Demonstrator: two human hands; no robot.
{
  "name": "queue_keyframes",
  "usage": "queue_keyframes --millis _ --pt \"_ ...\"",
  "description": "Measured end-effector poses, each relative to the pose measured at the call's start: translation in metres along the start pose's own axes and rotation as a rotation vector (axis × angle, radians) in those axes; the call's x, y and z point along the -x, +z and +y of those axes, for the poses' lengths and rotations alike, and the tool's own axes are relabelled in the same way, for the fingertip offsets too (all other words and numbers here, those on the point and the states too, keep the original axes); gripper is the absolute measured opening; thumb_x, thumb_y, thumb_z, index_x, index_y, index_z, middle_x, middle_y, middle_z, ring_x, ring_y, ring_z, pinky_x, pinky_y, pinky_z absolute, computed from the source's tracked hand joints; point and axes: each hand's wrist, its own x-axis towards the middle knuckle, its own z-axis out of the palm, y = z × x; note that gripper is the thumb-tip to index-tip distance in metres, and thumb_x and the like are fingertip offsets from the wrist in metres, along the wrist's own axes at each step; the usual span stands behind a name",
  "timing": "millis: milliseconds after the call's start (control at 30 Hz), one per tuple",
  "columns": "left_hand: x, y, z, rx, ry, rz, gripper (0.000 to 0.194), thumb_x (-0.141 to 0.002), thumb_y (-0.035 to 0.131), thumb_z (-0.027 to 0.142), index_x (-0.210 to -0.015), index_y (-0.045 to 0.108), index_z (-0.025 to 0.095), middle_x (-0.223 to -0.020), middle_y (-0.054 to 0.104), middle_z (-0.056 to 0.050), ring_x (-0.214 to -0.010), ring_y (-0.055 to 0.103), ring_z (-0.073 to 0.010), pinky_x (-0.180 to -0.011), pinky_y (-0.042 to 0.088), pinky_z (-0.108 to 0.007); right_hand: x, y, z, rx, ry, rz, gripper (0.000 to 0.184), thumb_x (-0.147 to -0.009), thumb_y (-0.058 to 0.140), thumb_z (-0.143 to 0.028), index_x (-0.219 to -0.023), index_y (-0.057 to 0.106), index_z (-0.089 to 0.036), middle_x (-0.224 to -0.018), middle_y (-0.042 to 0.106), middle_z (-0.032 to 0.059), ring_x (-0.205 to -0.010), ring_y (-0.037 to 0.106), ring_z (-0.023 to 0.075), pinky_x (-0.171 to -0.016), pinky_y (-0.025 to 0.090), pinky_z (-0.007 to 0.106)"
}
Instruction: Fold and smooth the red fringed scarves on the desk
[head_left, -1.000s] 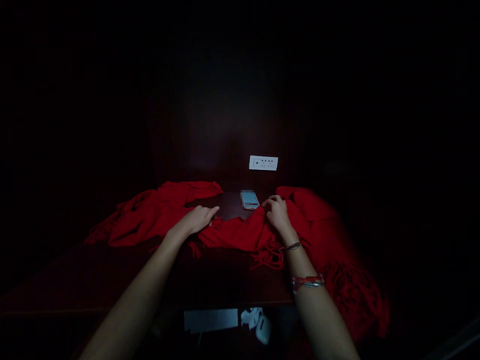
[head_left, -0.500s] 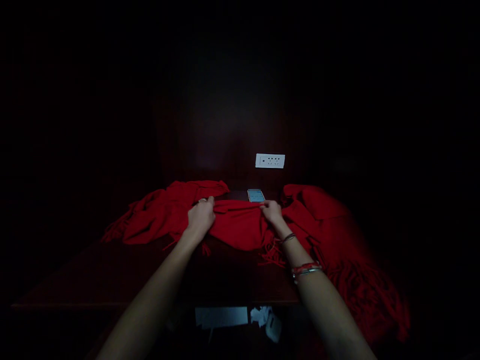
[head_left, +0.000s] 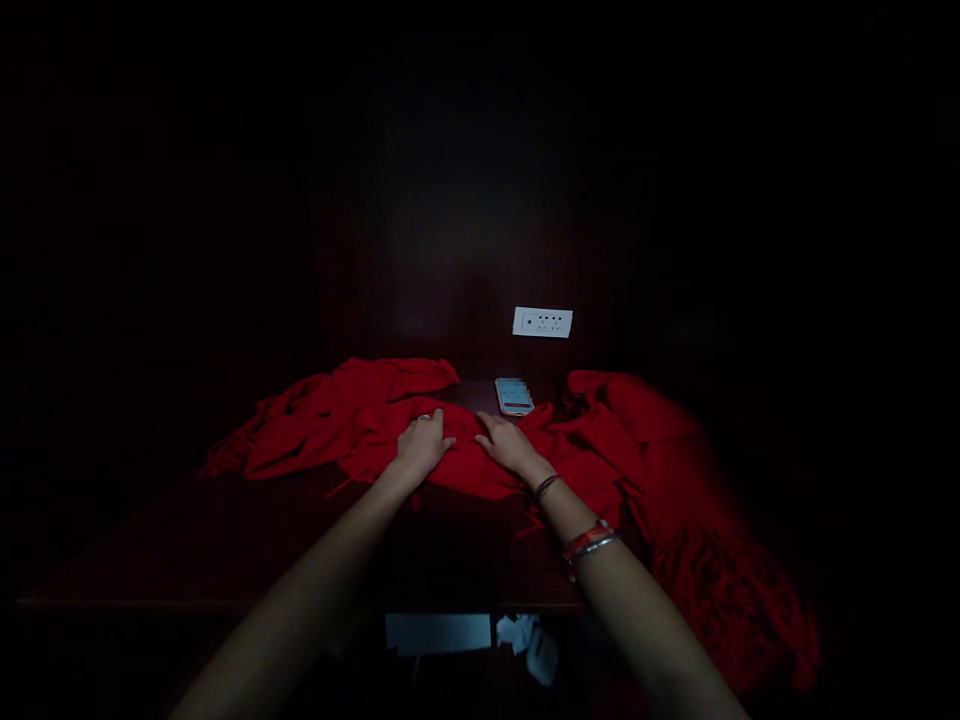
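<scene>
A red fringed scarf point(head_left: 469, 478) lies rumpled across the middle of the dark table. My left hand point(head_left: 425, 443), with a ring on one finger, rests on it with the thumb held apart from the fingers. Close by on the right, my right hand point(head_left: 507, 443) touches the same cloth, its thumb and fingers spread; bracelets circle that wrist and forearm. Both hands are open, though some fingertips are hard to make out against the cloth. Bunched red fabric point(head_left: 300, 425) extends to the left. More red fringed cloth point(head_left: 637, 420) lies at the right and hangs over the edge.
Behind the scarf lies a phone point(head_left: 514, 396) with a lit screen. A white socket panel point(head_left: 542, 322) is on the dark wall. The table's front edge point(head_left: 150, 604) runs below my hands, with pale papers point(head_left: 439, 633) and a white object point(head_left: 541, 655) lower down.
Both hands have let go of the stretched top edge of the scarf and come closer together, lying on the cloth. The middle of the scarf has dropped and crumpled, uncovering more of the phone.
</scene>
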Motion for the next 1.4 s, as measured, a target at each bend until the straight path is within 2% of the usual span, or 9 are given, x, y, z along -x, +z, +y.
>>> queue_keyframes --millis 133,233,433,567,733,900,1133,1233,1400 --pt "-0.004 -0.005 -0.009 -0.002 0.013 0.005 0.021 -0.078 0.039 0.023 -0.094 0.050 0.018 -0.091 0.056 -0.010 -0.084 0.055 -0.0222 -0.066 0.043 -0.030 -0.002 0.007 -0.001 -0.008 0.139 -0.016 0.028 -0.073 0.048 -0.021 -0.100 0.056 -0.019 -0.092 0.061 0.0093 -0.087 0.055 0.0193 -0.072 0.040 0.028" --pt "-0.005 -0.023 -0.025 0.031 -0.186 0.128 0.024 -0.078 0.034 0.018 -0.097 0.049 0.017 -0.092 0.055 -0.011 -0.082 0.055 -0.0226 -0.064 0.043 -0.031 -0.004 -0.011 0.016 -0.043 0.241 0.080 0.025 -0.077 0.040 -0.023 -0.094 0.059 -0.019 -0.091 0.062 0.0069 -0.085 0.055 0.0164 -0.073 0.040 0.025" --pt "-0.002 -0.039 -0.043 0.065 -0.264 0.073 0.024 -0.074 0.038 0.015 -0.096 0.049 0.014 -0.089 0.056 -0.012 -0.082 0.054 -0.0237 -0.064 0.043 -0.032 0.009 -0.052 0.069 -0.172 0.583 0.474 0.034 -0.077 0.033 -0.024 -0.099 0.056 -0.014 -0.091 0.061 0.0093 -0.083 0.055 0.0173 -0.072 0.041 0.026" --pt "-0.001 -0.021 -0.023 0.091 0.034 -0.106 0.029 -0.066 0.052 0.023 -0.095 0.051 0.018 -0.098 0.052 -0.008 -0.092 0.050 -0.0217 -0.074 0.041 -0.029 0.017 -0.051 0.063 -0.063 0.388 0.244 0.033 -0.064 0.045 -0.011 -0.092 0.060 -0.016 -0.097 0.056 0.0083 -0.087 0.052 0.0163 -0.077 0.038 0.025" --pt "0.000 0.003 0.005 0.183 0.195 -0.019 0.032 -0.076 0.043 0.041 -0.093 0.052 0.016 -0.093 0.054 -0.008 -0.089 0.051 -0.0194 -0.075 0.040 -0.028 0.011 -0.034 0.027 0.085 0.067 0.095 0.040 -0.069 0.049 -0.023 -0.109 0.049 -0.022 -0.111 0.050 0.0069 -0.102 0.044 0.0204 -0.088 0.028 0.039" --pt "-0.004 0.006 0.009 0.137 0.127 -0.061 0.021 -0.075 0.048 0.028 -0.094 0.053 0.018 -0.091 0.057 -0.007 -0.085 0.053 -0.0196 -0.071 0.041 -0.027 0.004 -0.027 0.021 0.156 0.141 0.010 0.020 -0.075 0.044 -0.023 -0.084 0.061 -0.017 -0.090 0.061 0.0117 -0.087 0.053 0.0205 -0.080 0.033 0.033" --pt "-0.008 -0.041 -0.025 0.113 -0.161 0.261 0.022 -0.082 0.033 0.025 -0.097 0.048 0.019 -0.100 0.051 -0.008 -0.095 0.047 -0.0197 -0.075 0.039 -0.029 0.013 -0.063 0.054 -0.159 0.592 0.564 0.033 -0.079 0.032 -0.026 -0.094 0.059 -0.015 -0.091 0.062 0.0090 -0.083 0.055 0.0178 -0.069 0.038 0.024" --pt "-0.007 -0.041 -0.035 0.121 -0.164 0.142 0.022 -0.081 0.035 0.025 -0.096 0.049 0.016 -0.099 0.052 -0.010 -0.092 0.048 -0.0207 -0.072 0.040 -0.031 0.021 -0.063 0.065 -0.101 0.633 0.418 0.031 -0.078 0.034 -0.024 -0.091 0.060 -0.015 -0.085 0.062 0.0106 -0.079 0.056 0.0182 -0.068 0.039 0.024" --pt "-0.010 -0.024 -0.037 0.176 -0.049 -0.167 0.024 -0.064 0.059 0.035 -0.078 0.058 0.016 -0.079 0.061 -0.004 -0.075 0.055 -0.0174 -0.064 0.042 -0.023 0.017 -0.051 0.060 -0.095 0.333 0.216 0.023 -0.067 0.052 -0.017 -0.088 0.062 -0.016 -0.090 0.060 0.0063 -0.083 0.054 0.0135 -0.074 0.038 0.021"
